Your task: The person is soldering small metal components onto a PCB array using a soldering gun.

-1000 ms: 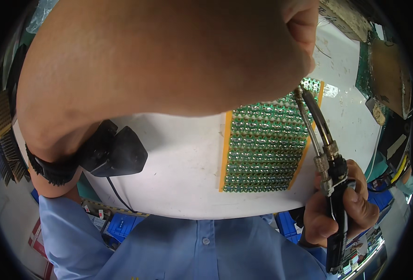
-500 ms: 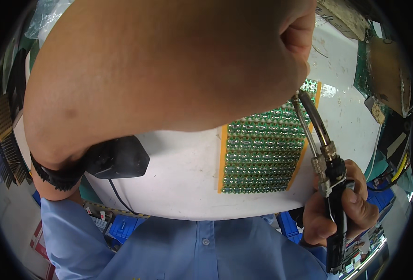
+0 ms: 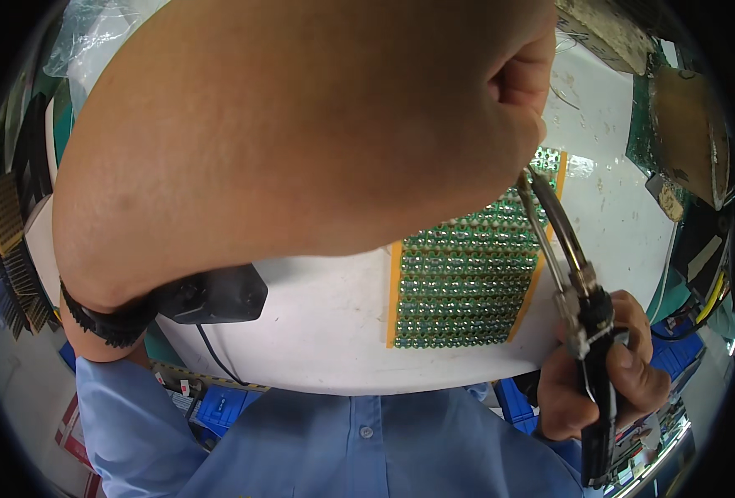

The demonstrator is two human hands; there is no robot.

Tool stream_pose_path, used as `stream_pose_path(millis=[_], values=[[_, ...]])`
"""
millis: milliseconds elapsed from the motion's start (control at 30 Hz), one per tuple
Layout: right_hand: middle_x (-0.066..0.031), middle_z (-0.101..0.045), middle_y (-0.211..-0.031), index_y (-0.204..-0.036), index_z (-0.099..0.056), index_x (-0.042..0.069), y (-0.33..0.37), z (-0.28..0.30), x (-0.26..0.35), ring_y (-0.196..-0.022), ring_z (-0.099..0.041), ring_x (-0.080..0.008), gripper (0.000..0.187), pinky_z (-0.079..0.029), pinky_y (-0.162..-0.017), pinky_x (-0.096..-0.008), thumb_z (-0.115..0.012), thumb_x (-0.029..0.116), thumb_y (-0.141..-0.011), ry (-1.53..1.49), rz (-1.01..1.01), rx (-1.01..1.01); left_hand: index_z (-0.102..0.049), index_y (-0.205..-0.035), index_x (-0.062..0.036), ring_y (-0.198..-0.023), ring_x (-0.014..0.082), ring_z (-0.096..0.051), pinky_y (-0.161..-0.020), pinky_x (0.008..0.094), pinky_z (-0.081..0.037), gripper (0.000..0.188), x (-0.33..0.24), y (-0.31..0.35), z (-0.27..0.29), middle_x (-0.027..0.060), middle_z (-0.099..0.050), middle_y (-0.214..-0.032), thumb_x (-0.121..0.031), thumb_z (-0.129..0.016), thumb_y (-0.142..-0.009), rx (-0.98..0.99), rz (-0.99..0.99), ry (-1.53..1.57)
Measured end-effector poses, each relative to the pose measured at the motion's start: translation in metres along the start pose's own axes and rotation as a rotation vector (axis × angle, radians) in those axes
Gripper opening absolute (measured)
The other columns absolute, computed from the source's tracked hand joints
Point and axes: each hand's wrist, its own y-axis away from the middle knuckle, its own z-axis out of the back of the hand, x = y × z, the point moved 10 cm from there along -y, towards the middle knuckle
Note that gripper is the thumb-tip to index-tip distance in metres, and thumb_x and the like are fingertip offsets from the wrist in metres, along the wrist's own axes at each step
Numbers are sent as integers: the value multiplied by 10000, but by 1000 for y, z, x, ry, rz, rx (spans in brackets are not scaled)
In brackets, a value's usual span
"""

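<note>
A green circuit board panel [image 3: 465,286] with orange side strips and rows of shiny solder joints lies on the white table. My right hand [image 3: 587,382] is wrapped round the black handle of a soldering iron [image 3: 568,241], which has a thin metal tube running beside its curved barrel. The iron's tip meets the upper part of the panel, close beneath my left hand. My left arm reaches across the top of the view and covers the panel's upper left. Curled fingers show on my left hand [image 3: 521,79]; whatever they may hold is hidden.
A black device [image 3: 214,296] with a cable sits on the white table [image 3: 326,332] under my left forearm. Clear plastic wrap [image 3: 93,41] lies at the far left. Brown blocks [image 3: 687,137] stand at the far right. Blue bins [image 3: 222,405] are below the table's near edge.
The soldering iron's tip has shifted slightly left and nearer to me. My left forearm and hand have also moved a little; the panel has barely shifted.
</note>
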Motion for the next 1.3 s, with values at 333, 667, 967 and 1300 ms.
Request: stream_pose_path(millis=[333, 667, 967, 1300], values=[[-94, -642, -828, -1275, -504, 219, -1, 1, -1, -643, -613, -238, 654, -469, -555, -352, -785, 441, -728, 56, -28, 13, -643, -827, 15, -578, 23, -412, -512, 204, -333, 131, -3, -1, 1, -46, -505, -628, -102, -650, -885, -14, -1, -5], [-59, -677, -845, -1248, -559, 257, -4, -1, -4, -652, -642, -227, 718, -484, -575, -346, -890, 423, -633, 25, -112, 19, -642, -826, 11, -582, 21, -406, -516, 202, -327, 130, -4, -3, -2, -54, -498, -631, -105, -655, -884, -9, -8, -8], [-74, -646, -748, -1220, -554, 177, -4, 2, 2, -572, -598, -209, 619, -452, -514, -319, -860, 363, -715, -7, 32, -90, -641, -826, 7, -585, 19, -400, -520, 200, -322, 130, -6, 4, 10, -61, -492, -633, -108, -659, -883, -183, 27, -38], [-199, -643, -813, -1207, -410, 17, 24, 42, -2, -687, -641, -260, 366, -547, -677, -369, -484, 313, -1006, 236, 52, -600, -645, -817, 2, -598, 20, -418, -533, 211, -340, 114, -6, 2, 17, -61, -518, -648, -94, -646, -880, -298, -102, 2]])
